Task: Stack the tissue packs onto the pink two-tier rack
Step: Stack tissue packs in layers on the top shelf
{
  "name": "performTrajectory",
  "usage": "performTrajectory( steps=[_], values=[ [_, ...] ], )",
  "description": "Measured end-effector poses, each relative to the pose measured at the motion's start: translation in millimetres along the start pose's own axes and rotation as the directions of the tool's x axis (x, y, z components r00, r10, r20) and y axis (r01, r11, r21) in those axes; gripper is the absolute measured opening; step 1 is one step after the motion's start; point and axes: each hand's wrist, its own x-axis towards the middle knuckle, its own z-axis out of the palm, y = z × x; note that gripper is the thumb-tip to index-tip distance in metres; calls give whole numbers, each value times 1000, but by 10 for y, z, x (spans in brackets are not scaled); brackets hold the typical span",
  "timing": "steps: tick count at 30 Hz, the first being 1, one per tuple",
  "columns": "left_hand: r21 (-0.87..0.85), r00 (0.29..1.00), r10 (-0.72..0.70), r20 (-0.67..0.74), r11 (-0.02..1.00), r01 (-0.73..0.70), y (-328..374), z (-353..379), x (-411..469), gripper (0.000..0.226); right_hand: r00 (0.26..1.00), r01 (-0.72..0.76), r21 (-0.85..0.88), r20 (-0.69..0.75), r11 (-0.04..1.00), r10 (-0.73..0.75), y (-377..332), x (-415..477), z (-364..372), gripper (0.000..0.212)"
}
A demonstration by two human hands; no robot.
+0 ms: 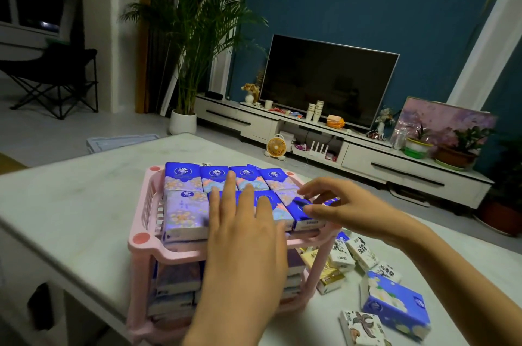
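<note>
The pink two-tier rack point(142, 241) stands on a white table. Its top tier is covered with several blue tissue packs point(182, 177) in two rows, and more packs point(178, 278) fill the lower tier. My left hand point(243, 232) lies flat with straight fingers on the front-row packs in the middle. My right hand point(336, 204) has fingers and thumb curled round the rightmost front pack point(306, 221) at the rack's right edge.
Loose tissue packs lie on the table point(70, 204) right of the rack: white patterned ones point(361, 252), yellow ones point(329, 275), a large blue one point(395, 303). The table's left edge runs close to the rack. Behind stand a TV unit, a television and a potted palm.
</note>
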Motion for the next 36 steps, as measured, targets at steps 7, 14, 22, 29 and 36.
performTrajectory(
  steps=[7, 14, 22, 29, 36],
  values=[
    [-52, 995, -98, 22, 994, 99, -388, -126, 62, 50, 997, 58, 61, -56, 996, -55, 37, -82, 73, 22],
    [-361, 933, -359, 39, 865, 348, -616, -208, 148, 36, 954, 83, 155, -297, 984, -34, -47, 277, 165, 23],
    [-61, 890, -320, 326, 932, 357, -567, -163, 229, 61, 999, 37, -149, 19, 988, -35, -157, 504, 425, 55],
    [153, 863, -320, 392, 947, 282, -527, -168, 216, 66, 999, 3, -292, 40, 957, 9, -218, 493, 487, 54],
    [126, 862, -318, 394, 948, 292, -554, -204, 284, 61, 1000, -5, -148, -15, 989, 3, -235, 538, 437, 53]
  ],
)
